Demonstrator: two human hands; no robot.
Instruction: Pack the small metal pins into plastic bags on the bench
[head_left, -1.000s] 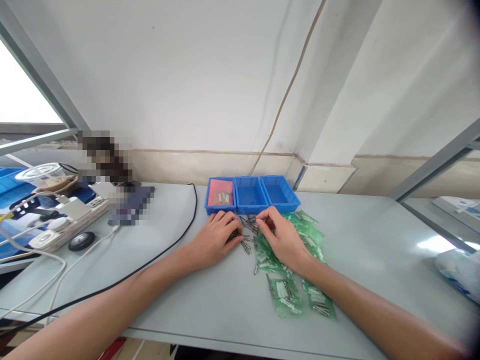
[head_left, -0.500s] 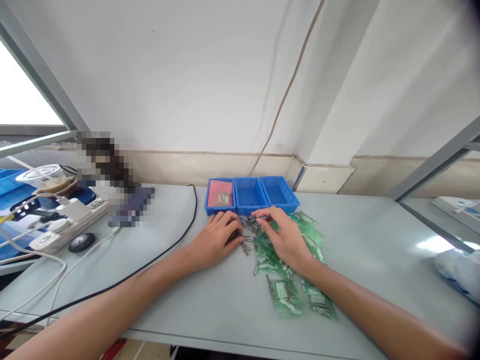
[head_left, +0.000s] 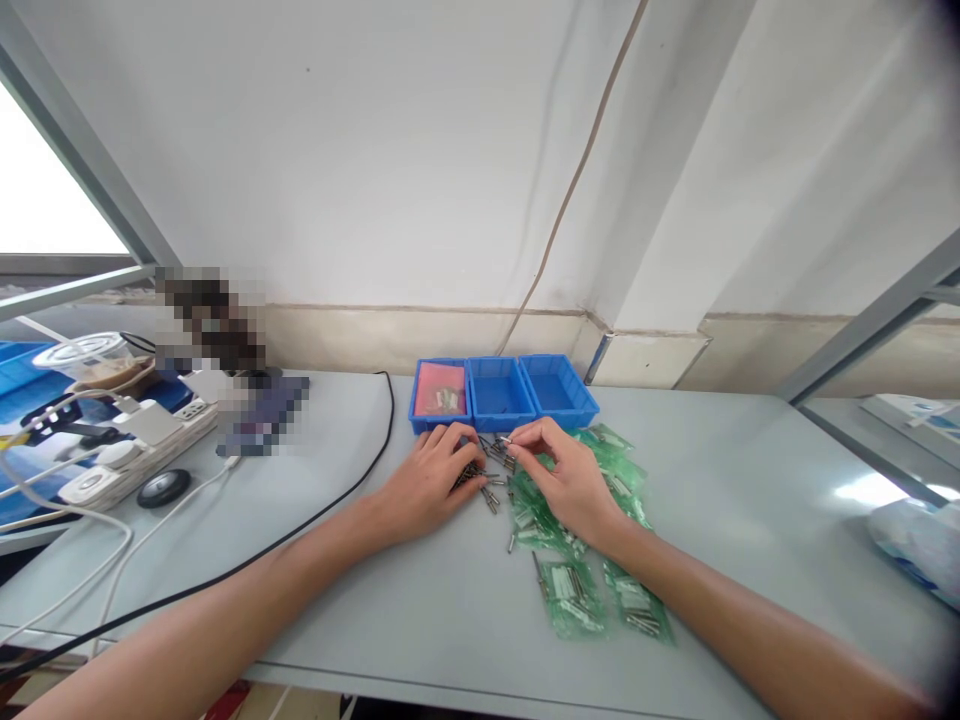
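My left hand (head_left: 433, 480) lies palm down on the grey table (head_left: 375, 590), fingers curled over a small bunch of metal pins at its fingertips. My right hand (head_left: 566, 478) rests over green plastic bags (head_left: 592, 590) of pins, its thumb and forefinger pinched on one small metal pin. Loose metal pins (head_left: 493, 470) lie scattered between the two hands. Just beyond them stand three small blue bins (head_left: 501, 392); the left one holds a pink bag with a few parts.
A black cable (head_left: 315, 505) curves across the table to the left. A white power strip with plugs (head_left: 135, 440) and a round black object (head_left: 163, 488) sit at far left. A metal frame bar (head_left: 870, 325) rises at right, with a white bag (head_left: 919, 545) near the right edge.
My right hand's fingers have shifted slightly left among the loose pins and now pinch one. My left hand has stayed in place.
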